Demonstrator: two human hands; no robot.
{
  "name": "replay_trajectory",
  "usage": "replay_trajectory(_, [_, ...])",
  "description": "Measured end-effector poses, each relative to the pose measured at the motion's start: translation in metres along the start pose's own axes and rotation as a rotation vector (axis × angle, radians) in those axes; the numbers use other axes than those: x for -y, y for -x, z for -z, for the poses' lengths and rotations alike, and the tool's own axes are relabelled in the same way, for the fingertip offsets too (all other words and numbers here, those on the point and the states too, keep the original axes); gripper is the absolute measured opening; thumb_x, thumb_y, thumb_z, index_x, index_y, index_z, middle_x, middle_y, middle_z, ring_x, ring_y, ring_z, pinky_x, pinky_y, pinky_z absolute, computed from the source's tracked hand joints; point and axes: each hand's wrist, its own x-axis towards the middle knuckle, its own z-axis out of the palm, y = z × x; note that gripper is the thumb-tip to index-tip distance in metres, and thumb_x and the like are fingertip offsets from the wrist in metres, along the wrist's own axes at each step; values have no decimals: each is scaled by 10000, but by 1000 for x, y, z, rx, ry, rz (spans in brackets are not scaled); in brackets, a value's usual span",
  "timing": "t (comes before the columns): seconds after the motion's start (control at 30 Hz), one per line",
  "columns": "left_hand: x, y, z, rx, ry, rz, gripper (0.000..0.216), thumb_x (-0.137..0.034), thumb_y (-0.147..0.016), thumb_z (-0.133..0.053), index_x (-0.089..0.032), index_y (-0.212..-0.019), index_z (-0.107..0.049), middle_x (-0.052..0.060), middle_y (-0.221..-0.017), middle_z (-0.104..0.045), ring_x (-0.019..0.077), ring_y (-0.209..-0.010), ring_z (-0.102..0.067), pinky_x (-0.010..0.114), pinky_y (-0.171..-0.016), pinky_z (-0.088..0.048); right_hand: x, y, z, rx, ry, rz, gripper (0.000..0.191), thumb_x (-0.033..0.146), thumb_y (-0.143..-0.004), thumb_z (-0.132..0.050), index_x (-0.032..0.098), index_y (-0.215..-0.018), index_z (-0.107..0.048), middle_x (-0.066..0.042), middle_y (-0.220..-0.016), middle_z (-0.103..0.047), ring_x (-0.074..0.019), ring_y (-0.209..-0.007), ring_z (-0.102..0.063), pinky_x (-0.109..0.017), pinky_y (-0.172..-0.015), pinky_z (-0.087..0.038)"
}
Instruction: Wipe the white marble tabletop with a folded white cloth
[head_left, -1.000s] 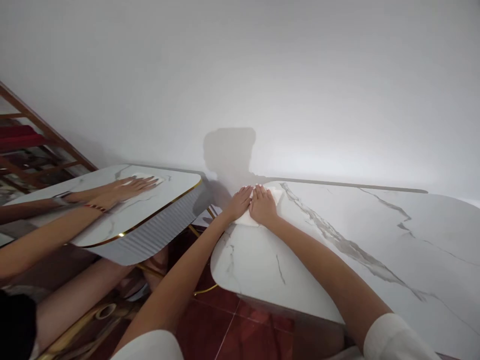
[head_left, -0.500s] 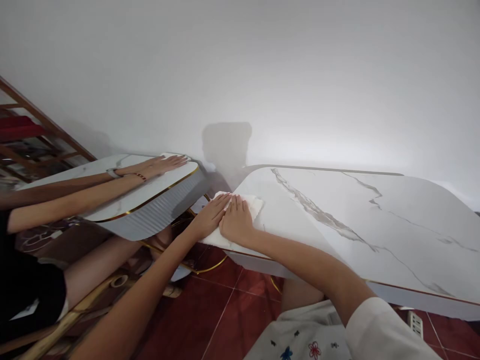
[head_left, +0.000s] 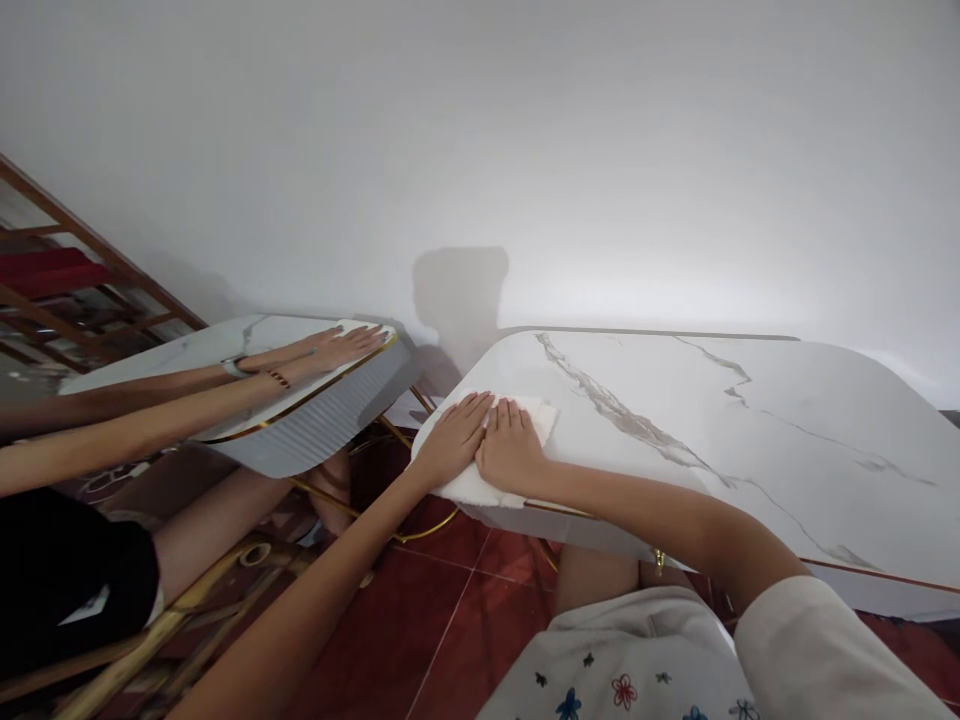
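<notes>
1. Since the earliest frame, the white cloth point(head_left: 472, 487) has moved from near the wall-side rim to the near left corner of the marbled table point(head_left: 637, 372), and both hands have travelled with it.
2. The left hand point(head_left: 454, 438) lies with fingers extended on the cloth, pressing rather than gripping it.
3. The right hand point(head_left: 511, 455) is likewise unclenched and flat, just beside the left; the cloth shows past both.
4. To wipe well here, I would keep even pressure through both palms, overlap the strokes, and follow the rounded edge without letting the cloth bunch or slip off.
5. Also different from that frame: a co-worker's hands point(head_left: 352, 345) are now at the end of the neighbouring table point(head_left: 322, 430), and the wearer's flower-patterned shorts point(head_left: 600, 650) show below.
</notes>
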Motion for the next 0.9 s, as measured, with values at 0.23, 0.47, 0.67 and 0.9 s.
replay_trajectory(0.23, [14, -64, -21, -78, 40, -57, 520, -276, -984, -266, -151, -1452, -456, 109, -1525, -467, 233, -1450, -369, 468, -1195, -318, -27, -47, 2, 28, -43, -222, 579, 199, -970, -346, -72, -1481, -356, -270, -1549, -370, -340, -1446, -337, -461, -1166, -231])
replay_trajectory(0.47, [35, -140, -35, -115, 114, -118, 502, -240, -970, -260, -143, -1381, -532, 109, -1443, -559, 223, -1397, -449, 478, -1211, -316, -72, -91, -8, -94, -48, -228, 547, 240, -997, -314, 5, -1483, -403, -201, -1571, -375, -316, -1481, -264, -449, -1182, -181])
replay_trajectory(0.67, [48, -195, -50, -122, 165, -27, 497, -225, -942, -289, -152, -1354, -556, 89, -1442, -563, 212, -1383, -463, 436, -1209, -324, -106, -133, -17, -187, -8, -300, 510, 281, -1002, -354, 80, -1454, -479, -192, -1555, -406, -338, -1461, -303, -465, -1169, -188])
replay_trajectory(0.9, [67, -245, -69, -167, 174, -38, 490, -264, -938, -326, -189, -1366, -551, 70, -1421, -583, 230, -1377, -467, 441, -1182, -359, -143, -176, -21, -175, 3, -302, 512, 259, -1004, -332, 78, -1460, -476, -189, -1544, -424, -331, -1455, -314, -465, -1164, -209])
